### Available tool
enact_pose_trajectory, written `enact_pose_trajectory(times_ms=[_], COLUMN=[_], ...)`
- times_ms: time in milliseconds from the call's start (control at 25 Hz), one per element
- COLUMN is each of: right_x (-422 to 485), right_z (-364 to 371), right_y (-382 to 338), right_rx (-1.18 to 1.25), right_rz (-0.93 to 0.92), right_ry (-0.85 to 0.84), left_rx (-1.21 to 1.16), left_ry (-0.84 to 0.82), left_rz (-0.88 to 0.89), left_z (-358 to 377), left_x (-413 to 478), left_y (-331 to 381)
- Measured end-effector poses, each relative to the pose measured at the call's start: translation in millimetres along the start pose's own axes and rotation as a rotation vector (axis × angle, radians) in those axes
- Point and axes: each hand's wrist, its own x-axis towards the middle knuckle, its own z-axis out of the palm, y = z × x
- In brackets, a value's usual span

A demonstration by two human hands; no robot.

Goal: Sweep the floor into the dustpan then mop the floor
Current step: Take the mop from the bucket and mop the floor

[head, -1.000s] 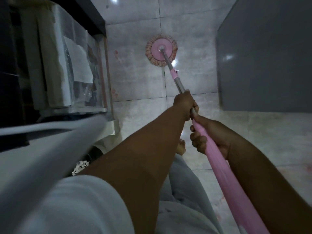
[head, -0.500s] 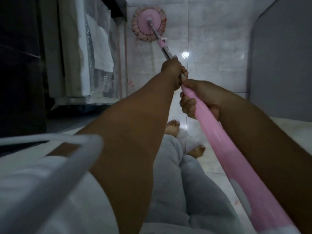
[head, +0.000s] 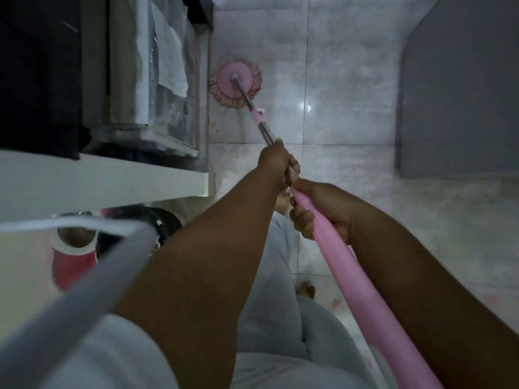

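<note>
Head view: left hand (head: 273,164), right hand (head: 323,209) clasp pink metal-shafted mop handle (head: 351,276); round pink mop head (head: 235,82) at 12 o'clock; no legible writing; handle end cut off.

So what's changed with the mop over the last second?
The mop head has swung from open tile toward the plastic-wrapped furniture on the left; it now sits close beside its base. The view shifted too, so how far it travelled is unclear. Unchanged: the left hand grips the metal shaft, the right hand the pink handle, and the mop head stays on the floor.
</note>
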Motion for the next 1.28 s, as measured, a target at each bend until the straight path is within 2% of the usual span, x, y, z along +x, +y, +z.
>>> enact_pose_trajectory(times_ms=[320,480,800,1280], right_x=[-83.2,-104.9,-60.1,34.7], right_z=[-87.1,-106.2,-76.2,32.5], right_y=[198.0,252.9,206.1,103.8], right_rx=[0.203,0.297,0.260,0.138], right_rz=[-0.027,-0.034,-0.040,-0.066], right_ry=[0.079,0.044,0.039,-0.016], left_rx=[0.169,0.203,0.141,0.008], left_ry=[-0.097,-0.134,-0.125,-0.049], left_rz=[-0.068,-0.125,-0.032,0.087], left_z=[45.0,54.4,29.3,-66.7], left_x=[-93.3,-120.4,-86.5,-14.9], left_y=[-199.7,-251.8,-199.1,-71.9])
